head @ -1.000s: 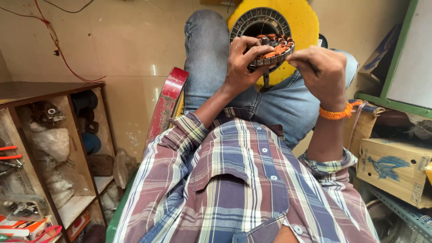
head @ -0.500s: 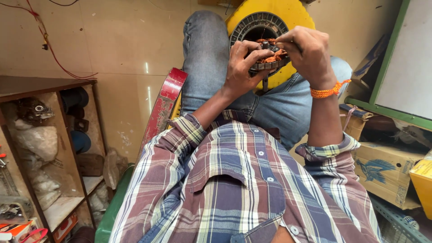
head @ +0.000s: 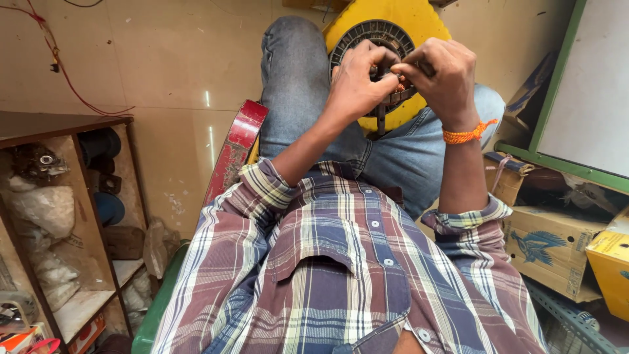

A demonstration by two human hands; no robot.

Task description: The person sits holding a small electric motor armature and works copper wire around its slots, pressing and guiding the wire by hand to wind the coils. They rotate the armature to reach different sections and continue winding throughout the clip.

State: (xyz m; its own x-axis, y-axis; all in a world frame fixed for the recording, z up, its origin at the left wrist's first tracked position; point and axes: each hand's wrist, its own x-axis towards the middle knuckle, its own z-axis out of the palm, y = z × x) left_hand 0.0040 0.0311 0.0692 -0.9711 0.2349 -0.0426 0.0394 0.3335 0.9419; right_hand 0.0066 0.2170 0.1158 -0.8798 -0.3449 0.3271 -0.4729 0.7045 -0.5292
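— What's being held in the head view?

— A small round motor winding (head: 396,88), dark metal with copper-orange wire showing between the fingers. Most of it is hidden. The left hand (head: 357,85) is clenched around its left side; the right hand (head: 442,75) pinches its top, fingertips (head: 401,69) pressed together.

— Where is it?

— Just in front of the yellow disc (head: 393,19), which has a dark ribbed ring at its centre, above the person's denim-clad knees.

— And the room?

— Glossy beige floor tiles left of the disc. Farther left, a wooden shelf (head: 98,196) with bags and dusty parts. Right of the disc, worn cardboard boxes (head: 550,242) under a green-framed board (head: 576,98).
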